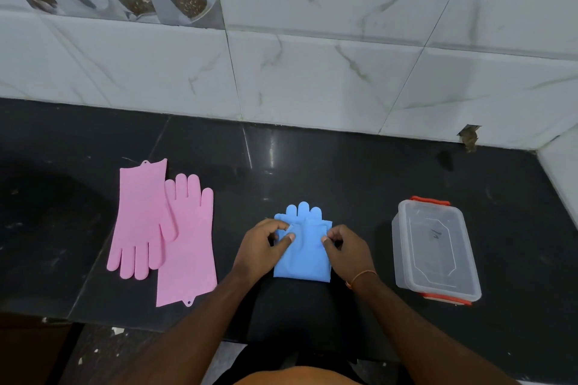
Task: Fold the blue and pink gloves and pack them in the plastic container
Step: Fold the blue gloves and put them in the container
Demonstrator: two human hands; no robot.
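Note:
The blue gloves (305, 255) lie folded in a compact stack at the middle of the black counter, fingertips pointing to the wall. My left hand (261, 244) pinches the stack's left edge between thumb and fingers. My right hand (347, 248) pinches its right edge the same way. Two pink gloves (169, 237) lie flat and unfolded to the left, overlapping, one with fingers towards me and one with fingers towards the wall. The clear plastic container (434, 248) with red clips stands to the right with its lid on.
The black stone counter (328, 166) ends at a white marble-tiled wall behind and on the right. Its front edge runs just below the gloves, with floor beneath. A thin orange band circles my right wrist.

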